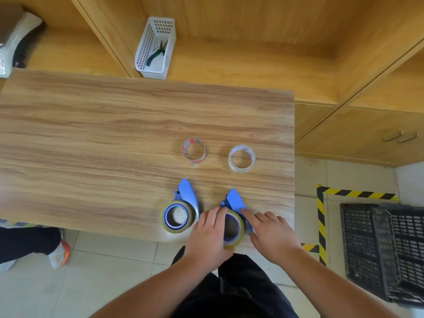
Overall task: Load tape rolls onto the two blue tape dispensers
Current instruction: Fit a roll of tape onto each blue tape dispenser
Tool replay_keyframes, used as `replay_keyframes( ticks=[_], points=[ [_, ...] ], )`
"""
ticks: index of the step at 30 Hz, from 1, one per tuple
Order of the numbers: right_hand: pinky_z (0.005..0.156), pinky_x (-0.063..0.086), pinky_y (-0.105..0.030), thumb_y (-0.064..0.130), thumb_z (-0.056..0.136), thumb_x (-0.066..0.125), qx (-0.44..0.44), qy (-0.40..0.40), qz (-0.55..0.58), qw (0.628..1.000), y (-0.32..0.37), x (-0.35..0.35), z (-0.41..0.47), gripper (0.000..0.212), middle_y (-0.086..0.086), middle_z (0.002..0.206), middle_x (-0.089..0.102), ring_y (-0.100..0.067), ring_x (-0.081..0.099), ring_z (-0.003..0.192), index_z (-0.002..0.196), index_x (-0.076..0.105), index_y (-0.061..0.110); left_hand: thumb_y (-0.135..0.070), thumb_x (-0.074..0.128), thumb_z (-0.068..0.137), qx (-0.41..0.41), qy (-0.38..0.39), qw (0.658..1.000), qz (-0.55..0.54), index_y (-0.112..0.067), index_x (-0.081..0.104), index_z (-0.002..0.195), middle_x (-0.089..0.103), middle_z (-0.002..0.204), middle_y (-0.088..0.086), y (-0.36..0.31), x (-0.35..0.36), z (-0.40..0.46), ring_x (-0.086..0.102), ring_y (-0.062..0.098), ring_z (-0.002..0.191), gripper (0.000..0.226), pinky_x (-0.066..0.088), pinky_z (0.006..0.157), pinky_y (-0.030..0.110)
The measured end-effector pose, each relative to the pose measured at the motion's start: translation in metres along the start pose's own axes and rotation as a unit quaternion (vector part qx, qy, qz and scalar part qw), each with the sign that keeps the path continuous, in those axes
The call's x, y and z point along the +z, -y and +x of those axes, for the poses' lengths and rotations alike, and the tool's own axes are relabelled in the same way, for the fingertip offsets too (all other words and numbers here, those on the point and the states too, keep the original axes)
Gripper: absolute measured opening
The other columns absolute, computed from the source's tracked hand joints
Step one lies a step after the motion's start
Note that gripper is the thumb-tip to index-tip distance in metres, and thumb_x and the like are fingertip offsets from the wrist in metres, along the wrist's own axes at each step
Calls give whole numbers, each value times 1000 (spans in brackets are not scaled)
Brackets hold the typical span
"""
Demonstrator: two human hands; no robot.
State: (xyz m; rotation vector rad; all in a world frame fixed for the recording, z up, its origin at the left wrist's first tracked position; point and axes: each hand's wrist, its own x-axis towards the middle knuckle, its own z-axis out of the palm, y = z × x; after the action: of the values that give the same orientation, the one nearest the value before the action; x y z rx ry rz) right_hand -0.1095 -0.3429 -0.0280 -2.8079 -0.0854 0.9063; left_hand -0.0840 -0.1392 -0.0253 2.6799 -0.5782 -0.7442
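Observation:
Two blue tape dispensers lie near the table's front edge. The left dispenser (187, 193) carries a yellowish tape roll (176, 216) on its hub and nobody touches it. The right dispenser (236, 200) also has a yellowish roll (236, 228) on its hub. My left hand (208, 235) grips that roll from the left, fingers over its rim. My right hand (268, 232) rests on the right dispenser's blue body, forefinger along its handle. Farther back lie two nearly used-up rolls: one with a red-printed core (194, 150) and one clear roll (241, 158).
A white perforated basket (156, 48) holding pliers stands on the shelf behind the wooden table (91, 138). The table's right edge is just beside my right hand. A black crate (383, 249) sits on the floor at right, inside yellow-black tape. Another person's shoe (58, 253) is at left.

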Motion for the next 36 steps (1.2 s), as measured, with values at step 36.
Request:
replay_keyframes(
  ticks=[36],
  points=[
    [103, 43, -38, 35, 100, 39, -24, -35, 38, 998, 90, -31, 28, 52, -3, 139, 50, -26, 44, 128, 150, 31, 22, -42, 67, 86, -145, -107, 980, -80, -24, 44, 146, 46, 141, -1, 112, -28, -10, 46, 25, 128, 67, 49, 102, 39]
  ],
)
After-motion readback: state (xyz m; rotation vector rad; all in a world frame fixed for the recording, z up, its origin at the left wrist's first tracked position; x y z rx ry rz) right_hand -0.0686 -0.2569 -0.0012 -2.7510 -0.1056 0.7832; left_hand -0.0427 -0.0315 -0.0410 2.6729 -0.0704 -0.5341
